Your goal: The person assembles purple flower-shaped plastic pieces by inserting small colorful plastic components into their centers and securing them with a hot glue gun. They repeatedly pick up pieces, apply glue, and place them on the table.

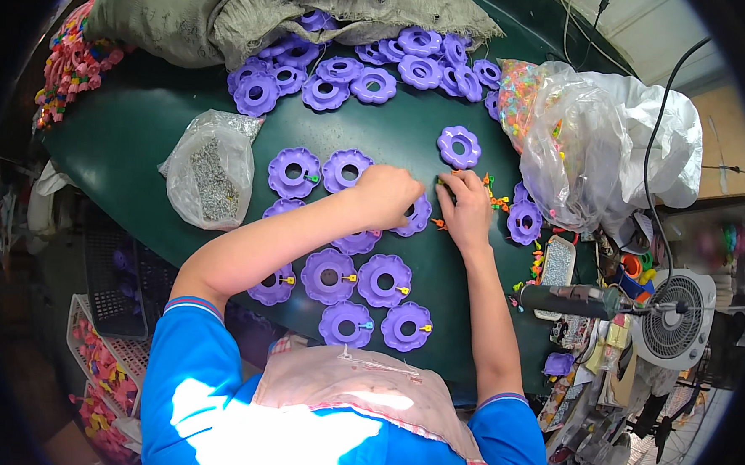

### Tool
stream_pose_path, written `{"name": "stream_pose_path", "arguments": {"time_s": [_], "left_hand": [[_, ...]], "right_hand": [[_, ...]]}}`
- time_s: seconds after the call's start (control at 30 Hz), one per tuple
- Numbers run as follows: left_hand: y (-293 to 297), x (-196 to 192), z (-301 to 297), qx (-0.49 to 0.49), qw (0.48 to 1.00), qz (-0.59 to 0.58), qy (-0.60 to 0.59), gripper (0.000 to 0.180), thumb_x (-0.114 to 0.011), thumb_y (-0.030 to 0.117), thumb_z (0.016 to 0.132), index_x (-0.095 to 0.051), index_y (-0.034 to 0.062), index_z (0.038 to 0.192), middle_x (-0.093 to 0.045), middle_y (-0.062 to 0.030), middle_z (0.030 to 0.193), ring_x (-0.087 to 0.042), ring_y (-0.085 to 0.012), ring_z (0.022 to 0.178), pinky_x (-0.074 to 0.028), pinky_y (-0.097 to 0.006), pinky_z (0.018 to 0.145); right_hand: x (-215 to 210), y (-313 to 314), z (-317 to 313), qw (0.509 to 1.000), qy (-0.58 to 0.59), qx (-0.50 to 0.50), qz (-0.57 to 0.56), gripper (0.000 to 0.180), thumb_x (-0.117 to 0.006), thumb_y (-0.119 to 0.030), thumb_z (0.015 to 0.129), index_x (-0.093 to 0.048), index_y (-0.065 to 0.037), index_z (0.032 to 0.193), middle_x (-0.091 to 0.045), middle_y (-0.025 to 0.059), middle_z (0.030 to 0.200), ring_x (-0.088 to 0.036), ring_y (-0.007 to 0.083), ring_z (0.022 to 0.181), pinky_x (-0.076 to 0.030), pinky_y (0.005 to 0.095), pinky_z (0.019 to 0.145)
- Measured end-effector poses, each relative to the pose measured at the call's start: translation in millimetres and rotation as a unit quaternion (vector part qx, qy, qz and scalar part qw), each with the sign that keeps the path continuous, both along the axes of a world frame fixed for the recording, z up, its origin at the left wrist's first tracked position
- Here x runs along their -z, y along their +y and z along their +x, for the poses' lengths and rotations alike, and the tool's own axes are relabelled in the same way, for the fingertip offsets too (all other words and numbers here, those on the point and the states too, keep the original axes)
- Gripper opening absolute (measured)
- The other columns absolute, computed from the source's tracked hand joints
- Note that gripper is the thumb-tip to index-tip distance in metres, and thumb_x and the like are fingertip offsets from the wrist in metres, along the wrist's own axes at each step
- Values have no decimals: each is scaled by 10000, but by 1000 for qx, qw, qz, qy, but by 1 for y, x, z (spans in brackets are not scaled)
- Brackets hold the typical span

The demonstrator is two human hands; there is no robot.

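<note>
Purple flower-shaped plastic rings (pixel 329 276) lie in rough rows in front of me, several with a small coloured plastic piece, such as a yellow one (pixel 349 278), at the side of the hole. My left hand (pixel 387 197) is closed over one purple ring (pixel 418 221); its fingertips are mostly hidden. Beside it, my right hand (pixel 468 208) has thumb and forefinger close together, near loose small orange and green pieces (pixel 499 201). Whatever these fingers hold is too small to make out. A single ring (pixel 459 147) lies just beyond my right hand.
More purple rings (pixel 373 84) spill from a grey-green sack (pixel 182 12) at the back. A clear bag of small metal parts (pixel 215 174) lies left. Bags of coloured pieces (pixel 555 133), a tray of metal parts (pixel 558 267), a dark tool (pixel 571 300) and a fan (pixel 676 316) stand right.
</note>
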State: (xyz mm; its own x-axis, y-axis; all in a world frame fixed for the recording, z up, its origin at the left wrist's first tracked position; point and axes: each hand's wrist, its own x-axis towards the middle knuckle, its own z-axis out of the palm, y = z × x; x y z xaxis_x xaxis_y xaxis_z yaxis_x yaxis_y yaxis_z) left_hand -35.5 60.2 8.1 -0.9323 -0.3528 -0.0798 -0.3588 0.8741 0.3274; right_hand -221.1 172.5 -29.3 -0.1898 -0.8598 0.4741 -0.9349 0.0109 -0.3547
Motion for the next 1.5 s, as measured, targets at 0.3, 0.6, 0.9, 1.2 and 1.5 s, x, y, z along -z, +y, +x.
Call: {"name": "stream_pose_path", "arguments": {"time_s": [0.3, 0.6, 0.9, 1.2, 1.5], "left_hand": [[11, 9, 11, -21, 997, -4, 67, 408, -894, 265, 718, -726, 25, 1002, -679, -150, 983, -705, -350, 992, -605, -463, 814], [11, 12, 23, -5, 994, 19, 108, 375, -908, 230, 697, -736, 23, 959, -676, -152, 1042, -699, -333, 1018, -597, -452, 850], [12, 10, 26, -4, 993, 25, 112, 373, -909, 230, 696, -721, 29, 947, -676, -145, 1033, -693, -338, 1016, -590, -462, 854], [16, 9, 26, -16, 994, 17, 111, 380, -911, 206, 689, -718, 21, 959, -673, -137, 1018, -691, -342, 1008, -585, -466, 856], [12, 14, 28, -2, 993, 32, 116, 428, -916, 247, 707, -695, 3, 981, -645, -129, 1017, -665, -346, 1010, -567, -465, 840]], "right_hand": [[-33, 12, 7, 993, -103, 58, 6, 166, -686, -39, 992, -763, -28, 1139, -641, 116, 1017, -721, 226, 851, -588, 347, 706], [-19, 63, 32, 898, -429, 49, 88, 176, -681, -60, 1025, -753, 32, 1157, -632, 86, 1125, -749, 182, 978, -664, 273, 755], [-4, 58, 29, 864, -488, 44, 114, 168, -736, -32, 964, -772, 38, 1112, -689, 96, 1071, -742, 157, 871, -638, 278, 744], [5, 51, 44, 884, -462, 62, 36, 123, -798, -100, 937, -791, 14, 982, -729, 23, 840, -651, 84, 727, -504, 252, 664], [-9, 35, 58, 949, -263, 114, 128, 159, -811, -174, 913, -748, -42, 975, -701, 45, 760, -634, 103, 651, -488, 289, 624]]}}
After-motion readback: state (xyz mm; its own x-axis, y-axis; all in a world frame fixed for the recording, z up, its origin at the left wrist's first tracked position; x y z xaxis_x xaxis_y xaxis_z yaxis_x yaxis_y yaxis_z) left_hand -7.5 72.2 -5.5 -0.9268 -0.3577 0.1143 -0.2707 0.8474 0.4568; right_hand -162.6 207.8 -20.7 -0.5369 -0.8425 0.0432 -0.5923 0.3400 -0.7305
